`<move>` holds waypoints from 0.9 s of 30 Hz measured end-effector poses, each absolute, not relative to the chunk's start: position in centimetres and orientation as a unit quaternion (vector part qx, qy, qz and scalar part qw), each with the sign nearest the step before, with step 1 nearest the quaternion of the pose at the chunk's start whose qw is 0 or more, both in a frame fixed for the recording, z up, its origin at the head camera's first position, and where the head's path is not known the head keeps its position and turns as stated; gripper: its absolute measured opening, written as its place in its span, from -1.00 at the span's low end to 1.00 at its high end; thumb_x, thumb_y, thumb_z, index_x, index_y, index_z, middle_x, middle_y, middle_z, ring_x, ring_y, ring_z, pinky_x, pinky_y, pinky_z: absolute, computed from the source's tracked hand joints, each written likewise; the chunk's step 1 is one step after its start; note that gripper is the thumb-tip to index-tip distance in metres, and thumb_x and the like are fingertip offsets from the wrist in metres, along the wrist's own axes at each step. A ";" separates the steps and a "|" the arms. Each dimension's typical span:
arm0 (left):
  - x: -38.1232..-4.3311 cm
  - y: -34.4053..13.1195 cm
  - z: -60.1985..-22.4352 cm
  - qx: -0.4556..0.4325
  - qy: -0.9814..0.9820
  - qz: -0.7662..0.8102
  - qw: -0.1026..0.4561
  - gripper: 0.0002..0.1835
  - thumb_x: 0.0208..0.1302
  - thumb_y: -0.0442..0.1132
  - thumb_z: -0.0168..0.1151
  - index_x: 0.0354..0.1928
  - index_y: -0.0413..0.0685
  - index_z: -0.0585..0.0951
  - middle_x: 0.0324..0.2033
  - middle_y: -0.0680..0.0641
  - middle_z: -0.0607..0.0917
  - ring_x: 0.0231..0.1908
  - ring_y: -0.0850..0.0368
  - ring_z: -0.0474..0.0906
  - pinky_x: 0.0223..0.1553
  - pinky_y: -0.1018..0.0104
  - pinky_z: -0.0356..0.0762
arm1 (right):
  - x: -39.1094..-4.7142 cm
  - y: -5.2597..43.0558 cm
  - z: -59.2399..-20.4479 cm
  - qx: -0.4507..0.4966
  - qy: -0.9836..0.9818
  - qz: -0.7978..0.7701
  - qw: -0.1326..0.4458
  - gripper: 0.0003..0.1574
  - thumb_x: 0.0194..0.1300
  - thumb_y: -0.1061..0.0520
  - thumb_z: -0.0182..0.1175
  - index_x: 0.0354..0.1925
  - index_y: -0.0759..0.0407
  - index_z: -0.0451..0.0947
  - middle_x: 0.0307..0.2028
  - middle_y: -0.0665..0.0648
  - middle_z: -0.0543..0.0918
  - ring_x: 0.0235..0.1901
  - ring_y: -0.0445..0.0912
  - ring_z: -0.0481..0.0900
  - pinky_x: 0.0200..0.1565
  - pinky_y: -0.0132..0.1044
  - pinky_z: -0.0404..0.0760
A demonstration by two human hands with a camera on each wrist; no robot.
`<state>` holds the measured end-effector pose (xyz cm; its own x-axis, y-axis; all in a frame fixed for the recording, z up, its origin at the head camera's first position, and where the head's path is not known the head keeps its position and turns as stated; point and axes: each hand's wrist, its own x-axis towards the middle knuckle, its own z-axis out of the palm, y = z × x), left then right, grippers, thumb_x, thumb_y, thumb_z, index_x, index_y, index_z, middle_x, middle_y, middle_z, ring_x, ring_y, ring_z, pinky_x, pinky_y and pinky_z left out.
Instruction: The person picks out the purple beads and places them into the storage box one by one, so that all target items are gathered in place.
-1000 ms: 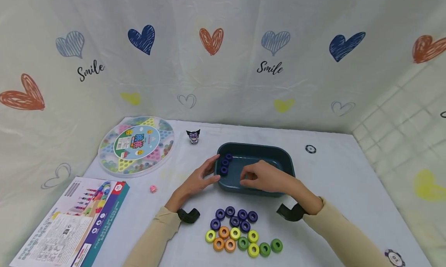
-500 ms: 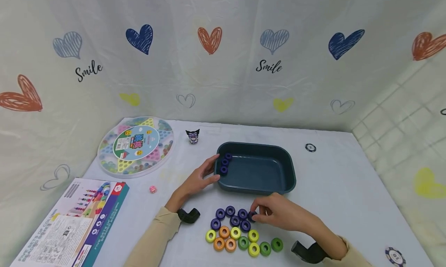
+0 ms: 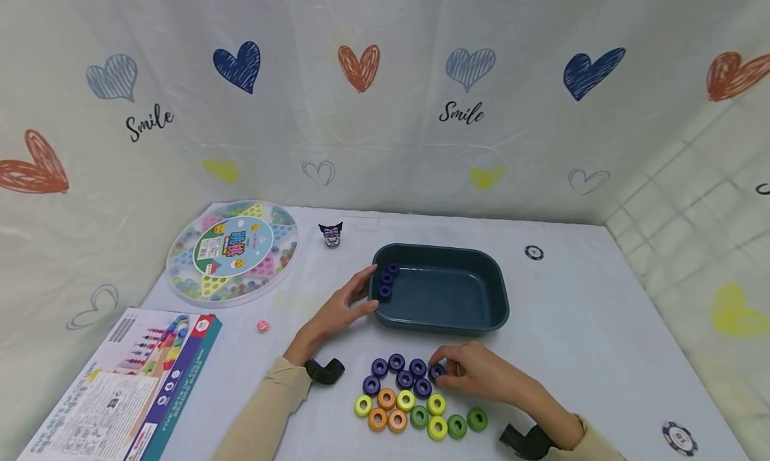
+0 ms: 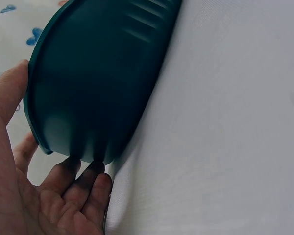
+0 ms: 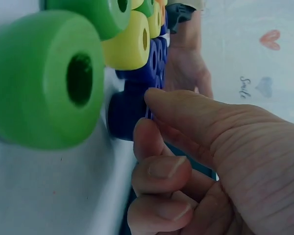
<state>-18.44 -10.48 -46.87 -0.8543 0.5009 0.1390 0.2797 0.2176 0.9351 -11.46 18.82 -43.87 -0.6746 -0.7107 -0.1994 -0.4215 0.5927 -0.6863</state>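
Picking up a purple ring (image 5: 125, 116) in front of the tray (image 3: 448, 294) seems the step in hand; next likely calls for a clean lift. The right hand (image 3: 481, 371) pinches it, thumb on the near side, barely parted; the left hand (image 3: 338, 314) grips the tray's left end

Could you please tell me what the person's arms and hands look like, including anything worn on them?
The left hand and right hand are bare, with no gloves or rings in view. The left sleeve and right sleeve are plain beige. A black, curved wrist piece sits near each cuff.
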 end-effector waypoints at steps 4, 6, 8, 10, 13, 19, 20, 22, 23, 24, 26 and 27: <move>-18.3 -10.5 -46.7 0.258 0.771 0.574 0.096 -0.28 0.25 -0.22 0.12 0.38 -0.03 0.02 0.33 -0.10 0.10 0.28 0.08 0.10 0.24 0.14 0.13 | -11.4 19.3 -44.0 -0.329 0.861 -0.307 0.236 -0.70 0.14 -0.03 0.23 -0.16 0.05 0.55 -0.61 -0.19 0.47 -0.62 -0.33 0.35 -0.57 -0.48 0.39; -18.3 -10.4 -46.7 0.259 0.771 0.574 0.096 -0.28 0.25 -0.22 0.11 0.38 -0.04 0.01 0.34 -0.10 0.10 0.28 0.08 0.10 0.24 0.14 0.13 | -11.3 19.8 -44.1 -0.324 0.862 -0.307 0.240 -0.70 0.14 -0.04 0.23 -0.16 0.04 0.55 -0.60 -0.19 0.47 -0.61 -0.33 0.36 -0.57 -0.48 0.39; -18.3 -10.4 -46.7 0.258 0.772 0.573 0.097 -0.28 0.26 -0.21 0.12 0.38 -0.04 0.01 0.34 -0.10 0.10 0.28 0.08 0.10 0.24 0.14 0.13 | -11.4 20.3 -44.2 -0.315 0.864 -0.309 0.243 -0.70 0.13 -0.04 0.23 -0.16 0.02 0.55 -0.60 -0.18 0.47 -0.60 -0.33 0.36 -0.57 -0.47 0.40; -18.3 -10.4 -46.7 0.255 0.773 0.572 0.098 -0.27 0.25 -0.20 0.12 0.38 -0.02 0.01 0.34 -0.08 0.09 0.28 0.09 0.09 0.24 0.15 0.13 | -11.4 20.9 -44.4 -0.309 0.865 -0.312 0.245 -0.70 0.13 -0.03 0.24 -0.16 0.01 0.54 -0.60 -0.17 0.47 -0.60 -0.33 0.36 -0.56 -0.47 0.40; -18.3 -10.4 -46.8 0.249 0.776 0.571 0.098 -0.27 0.25 -0.19 0.12 0.38 0.00 0.01 0.34 -0.05 0.09 0.28 0.12 0.09 0.24 0.17 0.13 | -11.5 21.5 -44.6 -0.307 0.860 -0.324 0.248 -0.68 0.12 -0.02 0.25 -0.14 0.03 0.53 -0.60 -0.16 0.47 -0.59 -0.33 0.36 -0.56 -0.47 0.41; -18.4 -10.4 -47.0 0.252 0.775 0.572 0.096 -0.27 0.25 -0.20 0.12 0.38 0.00 0.02 0.34 -0.05 0.09 0.28 0.12 0.10 0.24 0.17 0.13 | -11.6 22.0 -44.9 -0.308 0.846 -0.348 0.263 -0.62 0.13 0.00 0.25 -0.10 0.10 0.50 -0.59 -0.13 0.50 -0.60 -0.33 0.39 -0.54 -0.47 0.45; -18.4 -10.4 -47.0 0.253 0.774 0.572 0.096 -0.27 0.25 -0.20 0.12 0.38 0.00 0.02 0.34 -0.05 0.09 0.28 0.12 0.10 0.24 0.17 0.13 | -11.6 22.1 -44.9 -0.305 0.846 -0.349 0.264 -0.62 0.13 0.00 0.24 -0.10 0.11 0.50 -0.59 -0.13 0.50 -0.60 -0.33 0.39 -0.55 -0.46 0.44; -18.4 -10.4 -46.9 0.256 0.773 0.573 0.095 -0.27 0.25 -0.21 0.12 0.38 -0.02 0.01 0.34 -0.07 0.09 0.28 0.11 0.10 0.24 0.15 0.13 | -11.7 22.1 -45.0 -0.299 0.848 -0.348 0.266 -0.62 0.13 -0.01 0.24 -0.10 0.12 0.50 -0.60 -0.12 0.50 -0.62 -0.33 0.39 -0.57 -0.46 0.43; -18.4 -10.4 -46.9 0.255 0.772 0.574 0.095 -0.27 0.25 -0.21 0.12 0.38 -0.02 0.01 0.34 -0.07 0.09 0.28 0.10 0.10 0.24 0.15 0.13 | -11.7 22.1 -45.0 -0.297 0.848 -0.348 0.267 -0.61 0.13 -0.01 0.24 -0.10 0.13 0.49 -0.60 -0.12 0.51 -0.63 -0.32 0.39 -0.58 -0.45 0.43; -18.4 -10.4 -46.9 0.255 0.772 0.575 0.094 -0.27 0.25 -0.22 0.12 0.38 -0.03 0.02 0.34 -0.08 0.10 0.28 0.09 0.10 0.24 0.14 0.13 | -11.8 22.1 -44.9 -0.296 0.849 -0.347 0.269 -0.61 0.13 -0.01 0.24 -0.11 0.13 0.49 -0.60 -0.12 0.51 -0.64 -0.32 0.39 -0.59 -0.45 0.43; -18.3 -10.4 -46.8 0.257 0.772 0.574 0.095 -0.27 0.25 -0.21 0.12 0.38 -0.04 0.01 0.34 -0.09 0.10 0.28 0.08 0.10 0.24 0.14 0.13 | -11.9 22.1 -44.8 -0.295 0.848 -0.345 0.273 -0.62 0.12 -0.01 0.25 -0.12 0.14 0.49 -0.61 -0.11 0.51 -0.67 -0.32 0.39 -0.61 -0.45 0.41; -18.4 -10.4 -46.8 0.257 0.772 0.574 0.095 -0.27 0.25 -0.21 0.12 0.38 -0.04 0.01 0.34 -0.10 0.10 0.28 0.08 0.10 0.24 0.14 0.13 | -11.9 22.1 -44.7 -0.295 0.848 -0.344 0.275 -0.62 0.12 -0.01 0.25 -0.12 0.14 0.49 -0.61 -0.11 0.52 -0.68 -0.32 0.39 -0.62 -0.46 0.41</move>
<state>-18.35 -10.41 -46.79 -0.8500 0.5055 0.1482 0.2876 0.2094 0.9346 -11.92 22.08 -44.67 -0.6744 -0.6898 -0.2633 -0.3118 0.5893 -0.7454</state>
